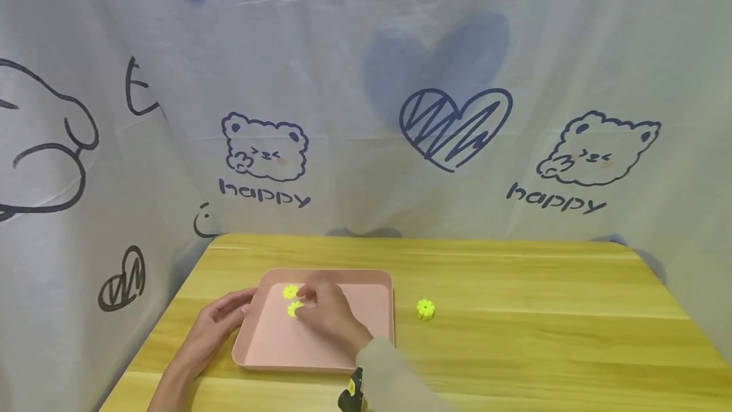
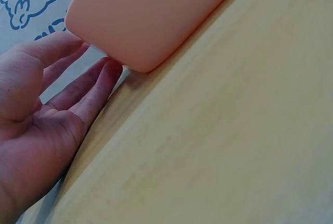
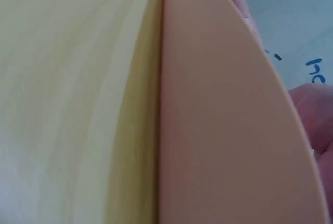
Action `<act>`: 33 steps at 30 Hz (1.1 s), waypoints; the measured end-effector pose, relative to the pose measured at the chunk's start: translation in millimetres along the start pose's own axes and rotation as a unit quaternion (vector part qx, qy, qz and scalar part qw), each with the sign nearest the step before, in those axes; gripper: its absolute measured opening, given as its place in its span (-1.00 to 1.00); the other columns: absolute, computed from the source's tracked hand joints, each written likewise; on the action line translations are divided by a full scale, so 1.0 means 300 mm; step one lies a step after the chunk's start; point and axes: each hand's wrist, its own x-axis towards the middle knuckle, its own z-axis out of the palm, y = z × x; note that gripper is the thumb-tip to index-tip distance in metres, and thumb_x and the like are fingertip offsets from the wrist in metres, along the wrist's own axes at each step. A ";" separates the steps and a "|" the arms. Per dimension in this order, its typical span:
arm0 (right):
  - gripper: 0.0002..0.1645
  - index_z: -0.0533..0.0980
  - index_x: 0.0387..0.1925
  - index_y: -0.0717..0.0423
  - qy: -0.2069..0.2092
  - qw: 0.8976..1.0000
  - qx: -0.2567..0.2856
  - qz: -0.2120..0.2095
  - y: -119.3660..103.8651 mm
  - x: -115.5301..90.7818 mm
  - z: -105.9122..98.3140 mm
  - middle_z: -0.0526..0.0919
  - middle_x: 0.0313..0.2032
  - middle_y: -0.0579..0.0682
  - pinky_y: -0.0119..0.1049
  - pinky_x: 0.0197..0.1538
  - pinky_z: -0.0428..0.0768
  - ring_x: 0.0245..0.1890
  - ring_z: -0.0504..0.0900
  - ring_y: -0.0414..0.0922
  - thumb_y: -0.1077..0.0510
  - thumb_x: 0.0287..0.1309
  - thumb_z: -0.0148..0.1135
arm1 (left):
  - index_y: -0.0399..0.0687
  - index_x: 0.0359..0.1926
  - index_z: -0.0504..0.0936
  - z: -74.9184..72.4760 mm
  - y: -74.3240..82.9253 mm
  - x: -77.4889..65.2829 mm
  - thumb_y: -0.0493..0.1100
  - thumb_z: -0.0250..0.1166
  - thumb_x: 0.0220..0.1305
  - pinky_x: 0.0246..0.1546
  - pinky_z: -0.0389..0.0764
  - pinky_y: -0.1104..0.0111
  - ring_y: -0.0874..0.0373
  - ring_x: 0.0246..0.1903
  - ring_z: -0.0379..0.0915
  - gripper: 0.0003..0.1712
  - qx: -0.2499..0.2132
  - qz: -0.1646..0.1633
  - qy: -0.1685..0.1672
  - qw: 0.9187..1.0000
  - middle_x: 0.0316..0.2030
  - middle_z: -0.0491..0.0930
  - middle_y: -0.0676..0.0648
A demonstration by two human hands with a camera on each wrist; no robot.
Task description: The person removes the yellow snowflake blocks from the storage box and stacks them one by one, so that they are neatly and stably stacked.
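Observation:
A shallow pink tray (image 1: pixel 320 361) lies on the wooden table. Inside it, toward the back left, are two bright yellow flower-shaped pieces, a rear one (image 1: pixel 290 291) and a nearer one (image 1: pixel 293 308). My right hand (image 1: pixel 328 313) reaches over the tray with bent fingers, thumb and fingertips at the nearer piece, covering its right side. Beyond the tray wall, part of that hand (image 3: pixel 317 114) shows in the right wrist view. At the tray's left side my left hand (image 1: pixel 211 329) touches the outer wall, its extended fingers (image 2: pixel 99 86) against it in the left wrist view.
Right of the tray, a third yellow flower-shaped piece (image 1: pixel 425 309) sits on the table (image 1: pixel 543 336). A pale curtain (image 1: pixel 354 189) printed with hearts and bears hangs behind the table and along its left side. A dark wrist strap (image 1: pixel 351 393) is at the right sleeve (image 1: pixel 394 377).

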 end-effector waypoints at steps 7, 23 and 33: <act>-0.74 0.74 -0.23 0.07 -0.002 0.994 -0.110 0.015 -0.009 0.006 0.056 0.62 -0.30 -0.17 -0.21 -0.03 0.51 -0.14 0.51 -0.15 0.13 -0.01 0.57 | -0.39 0.41 0.37 -0.010 -0.008 -0.013 -0.18 0.20 0.54 0.16 0.58 0.44 0.28 0.17 0.54 -0.44 -0.002 0.001 0.009 1.000 0.27 0.57 -0.08; -0.51 0.57 -0.17 -0.10 -0.060 0.996 -0.073 0.000 -0.003 -0.017 0.042 0.47 -0.48 -0.18 -0.36 -0.34 0.37 -0.48 0.36 -0.23 0.53 0.01 0.19 | -0.37 0.42 0.37 -0.020 -0.030 -0.035 -0.16 0.21 0.54 0.15 0.59 0.43 0.32 0.17 0.53 -0.43 -0.001 -0.017 0.019 1.000 0.25 0.58 0.01; -0.61 0.63 -0.07 0.15 -0.055 0.984 0.167 0.004 -0.019 -0.032 -0.069 0.56 -0.13 0.06 -0.22 -0.24 0.77 -0.34 0.73 -0.13 0.53 0.19 0.10 | -0.32 0.41 0.40 -0.001 -0.012 -0.002 -0.14 0.22 0.53 0.17 0.59 0.41 0.27 0.19 0.53 -0.44 -0.002 -0.011 0.007 1.000 0.31 0.53 -0.13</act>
